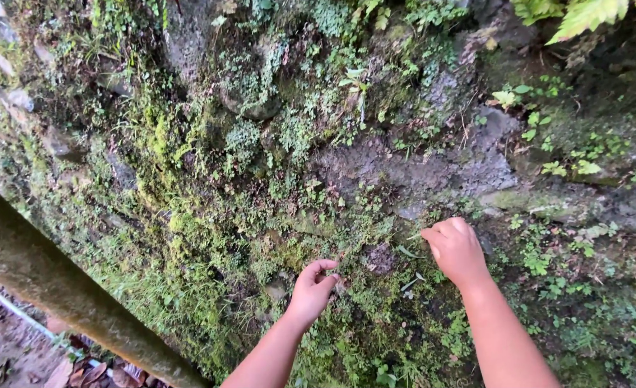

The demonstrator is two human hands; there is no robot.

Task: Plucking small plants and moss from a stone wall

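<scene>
A stone wall (418, 172) covered in moss and small green plants (260, 208) fills the view. My left hand (312, 289) presses against the lower middle of the wall, its fingers curled and pinching at the growth there; what sits between the fingertips is too small to tell. My right hand (456, 248) rests a little higher and to the right, fingers bent into the moss beside a bare dark patch of stone (379, 257). Both forearms reach up from the bottom edge.
A mossy concrete ledge or beam (52, 287) runs diagonally across the lower left. Below it lie dry leaves (88, 373) and a thin white pipe (16, 310). Fern fronds (583, 14) hang at the top right.
</scene>
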